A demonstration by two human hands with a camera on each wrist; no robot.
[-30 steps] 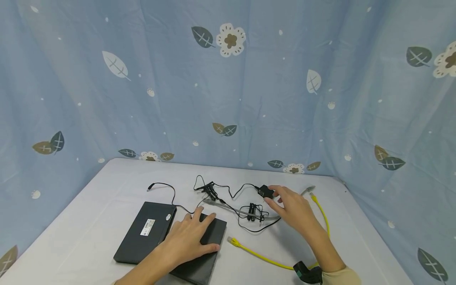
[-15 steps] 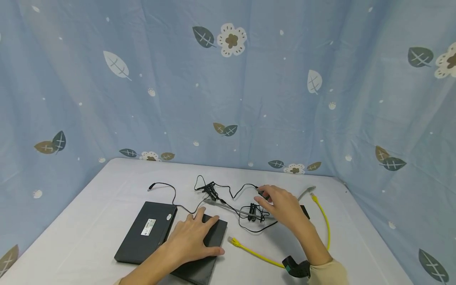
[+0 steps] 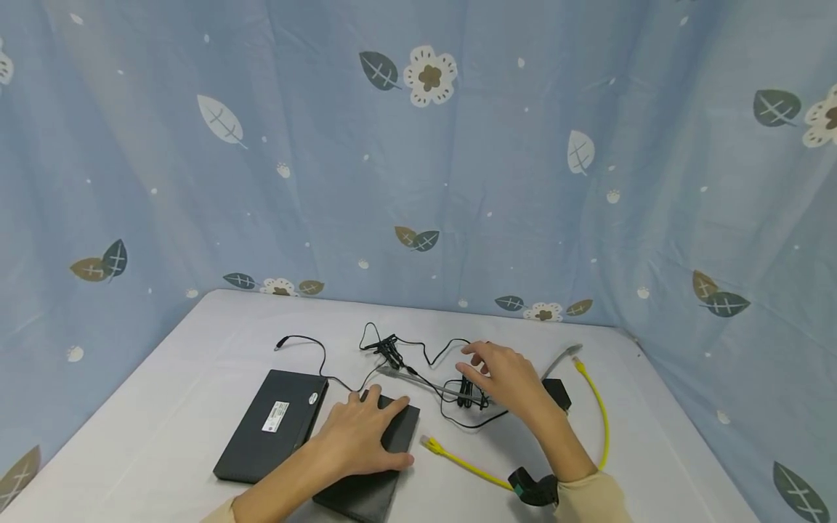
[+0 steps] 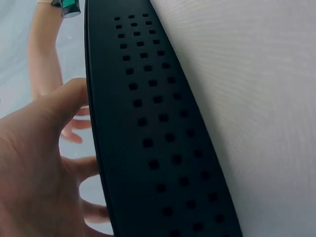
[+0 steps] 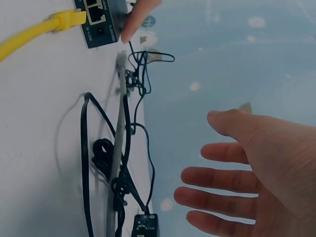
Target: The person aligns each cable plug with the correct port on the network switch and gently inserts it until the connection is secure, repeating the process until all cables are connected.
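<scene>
My left hand (image 3: 362, 436) rests with spread fingers on a flat black network switch (image 3: 366, 494), the thumb over its right edge. In the left wrist view its side shows rows of square vent holes (image 4: 148, 123); the right wrist view shows its ports (image 5: 94, 15). My right hand (image 3: 506, 381) hovers over the cables, fingers apart and loosely bent, holding nothing in the right wrist view. Below it lie a black cord coil (image 3: 466, 392) and a grey network cable (image 3: 431, 388). A small black power adapter (image 5: 145, 224) sits at the bottom of the right wrist view.
Left of the switch lies another flat black box (image 3: 261, 443) with a white label. A yellow network cable (image 3: 467, 467) curves under my right forearm. Another black block (image 3: 557, 394) sits beyond that forearm. A black cord bundle (image 3: 390, 352) lies farther back, before the patterned curtain (image 3: 418, 160).
My right hand has moved left from the small adapter, which it now hides in the head view. The black block behind the forearm has come into sight. My left hand stays on the switch.
</scene>
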